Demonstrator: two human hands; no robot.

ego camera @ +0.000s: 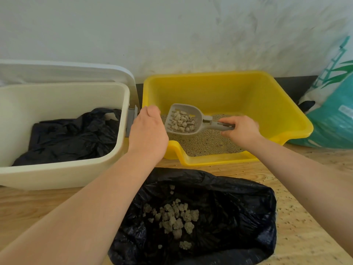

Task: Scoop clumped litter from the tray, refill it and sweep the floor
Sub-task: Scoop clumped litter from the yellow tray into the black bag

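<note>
A grey slotted plastic scoop (183,121) hangs over the yellow tray (282,104), its shallow bowl heaped with pale, lumpy clumps (182,121). The right hand (241,131) grips the scoop's ribbed handle at the scoop's 3 o'clock, fingers curled round it. The left hand (148,131) sits at the scoop's 9 o'clock over the tray's left rim; its fingers bend downward, and whether they grip the rim cannot be told. Fine, sandy beige litter (206,144) covers the tray's floor. At the tray's 6 o'clock a crinkled, glossy black bag (238,207) lies open on the wooden floor (309,217), with a pile of greyish clumps inside it. At the tray's 9 o'clock stands a smooth cream plastic bin (57,175) holding crumpled black plastic. At 3 o'clock a teal and white sack (332,115) leans against the rough white wall (172,31). Loose grains speckle the floor.
</note>
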